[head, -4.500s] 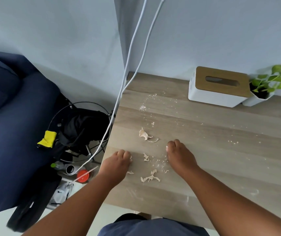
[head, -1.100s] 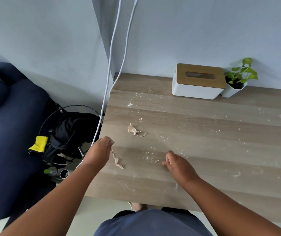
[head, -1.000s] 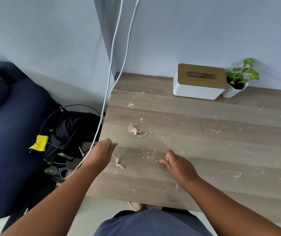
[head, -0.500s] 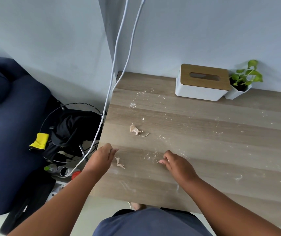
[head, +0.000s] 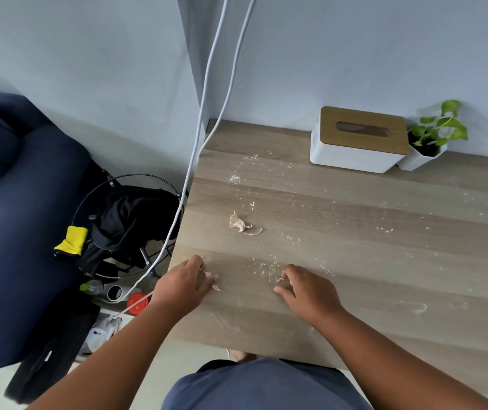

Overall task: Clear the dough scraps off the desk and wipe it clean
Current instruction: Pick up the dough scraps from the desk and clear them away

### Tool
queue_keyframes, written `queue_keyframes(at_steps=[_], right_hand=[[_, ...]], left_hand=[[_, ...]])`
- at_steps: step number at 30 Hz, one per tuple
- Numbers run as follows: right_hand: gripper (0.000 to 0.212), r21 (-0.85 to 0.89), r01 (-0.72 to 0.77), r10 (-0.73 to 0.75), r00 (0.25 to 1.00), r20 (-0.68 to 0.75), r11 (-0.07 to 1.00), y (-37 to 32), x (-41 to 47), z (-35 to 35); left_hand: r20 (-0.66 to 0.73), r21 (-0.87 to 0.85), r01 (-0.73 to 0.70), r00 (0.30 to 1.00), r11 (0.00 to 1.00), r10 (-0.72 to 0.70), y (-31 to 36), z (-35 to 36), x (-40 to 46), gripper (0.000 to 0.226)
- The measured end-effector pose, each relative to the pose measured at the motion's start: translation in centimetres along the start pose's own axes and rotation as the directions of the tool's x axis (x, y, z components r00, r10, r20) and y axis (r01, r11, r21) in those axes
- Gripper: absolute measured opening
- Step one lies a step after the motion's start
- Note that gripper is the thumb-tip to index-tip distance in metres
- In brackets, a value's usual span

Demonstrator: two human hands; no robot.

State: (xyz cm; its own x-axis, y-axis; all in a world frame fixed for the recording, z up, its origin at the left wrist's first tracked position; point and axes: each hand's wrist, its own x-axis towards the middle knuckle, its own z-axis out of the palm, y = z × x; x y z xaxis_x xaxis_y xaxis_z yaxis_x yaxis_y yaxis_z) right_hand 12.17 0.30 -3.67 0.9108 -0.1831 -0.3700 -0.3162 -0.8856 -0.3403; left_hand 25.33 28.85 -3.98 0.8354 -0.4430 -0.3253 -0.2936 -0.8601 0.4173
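A wooden desk is dusted with flour and crumbs. One pale dough scrap with a thin tail lies on it, beyond both hands. My left hand rests near the desk's left front edge, fingers curled over a strip of dough scraps that pokes out from under the fingertips. My right hand lies palm down a little to the right, fingertips pinching at a tiny dough bit among scattered crumbs.
A white tissue box with a wooden lid and a small potted plant stand at the back against the wall. Two white cables hang past the desk's left edge. A wire basket of dark clothes and a blue sofa stand to the left.
My left hand has lowered onto the desk with the hanging dough strip now gathered under its fingers. My right hand has stayed by the crumbs, pinching at a small bit.
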Motion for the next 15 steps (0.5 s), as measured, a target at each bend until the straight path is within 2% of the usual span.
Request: queue_keyframes(at_steps=[3, 5, 8, 11, 15], right_hand=[[0.03, 0.036, -0.011, 0.01, 1.0, 0.025, 0.999, -0.3, 0.3, 0.2], [0.025, 0.025, -0.027, 0.026, 0.999, 0.034, 0.999, -0.5, 0.5, 0.2], [0.015, -0.002, -0.039, 0.039, 0.999, 0.031, 0.999, -0.6, 1.0, 0.2], [0.02, -0.049, -0.014, 0.017, 0.998, 0.061, 0.999, -0.8, 1.3, 0.0], [0.024, -0.08, 0.001, 0.002, 0.999, 0.042, 0.997, -1.1, 1.3, -0.4]], left_hand=[[0.013, 0.01, -0.009, 1.0, 1.0, 0.009, -0.4, 0.3, -0.3, 0.055], [0.02, 0.034, -0.028, 0.999, 0.999, 0.027, -0.5, 0.4, -0.3, 0.058], [0.024, 0.042, -0.049, 0.999, 0.998, 0.048, -0.2, 0.4, 0.1, 0.047], [0.053, 0.044, -0.092, 0.995, 0.995, 0.09, 0.2, 0.2, 0.6, 0.031], [0.087, 0.074, -0.157, 0.985, 0.985, 0.15, 0.5, -0.3, 0.8, 0.026]])
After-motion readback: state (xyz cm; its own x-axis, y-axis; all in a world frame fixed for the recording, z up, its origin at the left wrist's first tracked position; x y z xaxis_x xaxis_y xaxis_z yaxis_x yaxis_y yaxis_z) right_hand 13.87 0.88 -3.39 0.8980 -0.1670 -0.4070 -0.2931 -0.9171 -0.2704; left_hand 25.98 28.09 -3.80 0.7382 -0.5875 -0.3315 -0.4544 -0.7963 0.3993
